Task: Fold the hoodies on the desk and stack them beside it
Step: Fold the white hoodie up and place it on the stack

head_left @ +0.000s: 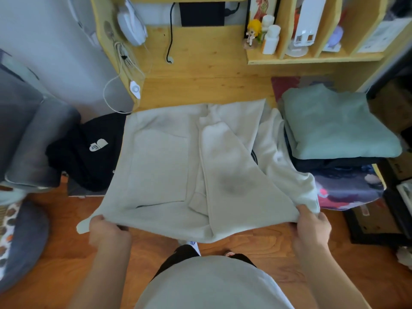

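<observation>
- The left hand (104,230) is gripping the near left corner of the pale grey hoodie (160,157), fingers curled over the hem and the cloth pinched under them.
- The right hand (312,224) is grasping the near right corner of the same hem, thumb on top and fingers tucked beneath.
- The hoodie is lying across the front edge of the wooden desk (200,85), its near hem hanging past that edge and being held up taut between the two hands; a sleeve is lying folded lengthwise over the middle of the body.
- A folded mint-green hoodie (338,126) is sitting near the desk's right edge, on top of a dark folded garment (334,163).
- A black garment with a white logo (89,150) is resting just off the desk's left edge, touching the grey hoodie's side.
- At the desk's back edge, a shelf unit (312,59) is holding white bottles (270,39) and a small figurine (253,32).
</observation>
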Available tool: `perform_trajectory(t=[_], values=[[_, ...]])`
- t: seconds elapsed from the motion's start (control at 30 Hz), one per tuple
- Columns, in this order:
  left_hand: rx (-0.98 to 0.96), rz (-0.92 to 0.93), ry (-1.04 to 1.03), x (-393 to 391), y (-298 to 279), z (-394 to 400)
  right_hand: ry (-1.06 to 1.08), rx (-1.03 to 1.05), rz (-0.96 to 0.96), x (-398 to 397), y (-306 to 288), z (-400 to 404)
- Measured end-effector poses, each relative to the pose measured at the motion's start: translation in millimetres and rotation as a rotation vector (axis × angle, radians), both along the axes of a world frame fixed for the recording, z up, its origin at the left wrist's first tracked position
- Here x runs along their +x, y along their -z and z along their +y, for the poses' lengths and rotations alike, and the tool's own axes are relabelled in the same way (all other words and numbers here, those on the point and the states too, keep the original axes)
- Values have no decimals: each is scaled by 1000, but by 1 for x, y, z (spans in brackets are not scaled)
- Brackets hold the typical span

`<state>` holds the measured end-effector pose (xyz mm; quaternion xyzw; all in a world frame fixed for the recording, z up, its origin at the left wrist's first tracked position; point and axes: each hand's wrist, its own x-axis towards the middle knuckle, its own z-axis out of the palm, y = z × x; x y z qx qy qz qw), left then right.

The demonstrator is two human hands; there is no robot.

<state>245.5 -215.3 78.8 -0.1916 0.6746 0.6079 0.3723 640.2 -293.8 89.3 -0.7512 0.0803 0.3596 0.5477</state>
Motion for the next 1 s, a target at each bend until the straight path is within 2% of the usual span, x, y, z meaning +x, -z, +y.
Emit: perform_trajectory(t=[0.2,0.3,0.4,0.5,0.73,0.9,0.93,1.0], values=[[323,-103,65,-9,-36,56,30,208,75,10,-56,66],[392,-144,112,-11,-55,99,23,316,90,21,-73,116],[407,-189,156,-14,-61,143,-19,374,56,29,-80,170],[384,-231,175,-18,-52,189,-97,306,37,28,-80,222],[276,-257,298,-14,-18,296,-58,211,17,33,-46,316],[261,-153,307,-10,-9,367,-11,186,-18,51,-28,385],[250,-119,341,-5,-4,380,-22,177,-34,57,-15,399],[176,-55,549,5,22,399,-130,102,-32,64,19,423]])
